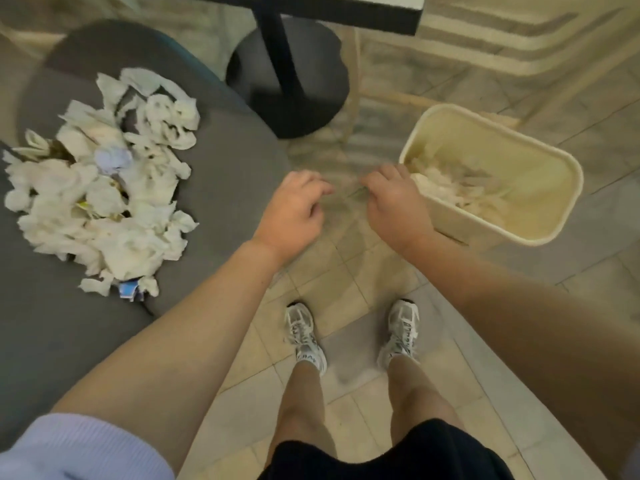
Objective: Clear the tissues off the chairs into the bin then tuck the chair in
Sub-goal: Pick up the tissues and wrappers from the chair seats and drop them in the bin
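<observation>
**Head view: both hands free between chair and bin**

Head camera looks down on the left hand (292,211), held over the tiled floor (349,271) with its fingers loosely curled and nothing in them. Just beside it, apart from it by a narrow gap, the right hand (393,206) hangs the same way, fingers relaxed and bent, gripping nothing; its knuckles sit against the near-left wall of the bin (540,233), though motion blur hides whether they touch.

The bin is a cream rectangular tub standing on the floor to the right of the hands. Crumpled tissues in the bin (457,188) lie heaped against its left end, and the rest of its bottom shows bare.

To the left of the hands is the grey padded chair (221,188), its rounded seat edge reaching close to the left hand. A large pile of crumpled white tissues (100,188) covers the seat toward its left edge, with a pale blue wad in the middle and a small blue scrap at the pile's near edge.

Beyond the chair stands a black table pedestal (287,84) on its round base. Below the hands, two pale sneakers (306,336) stand on the floor.
</observation>
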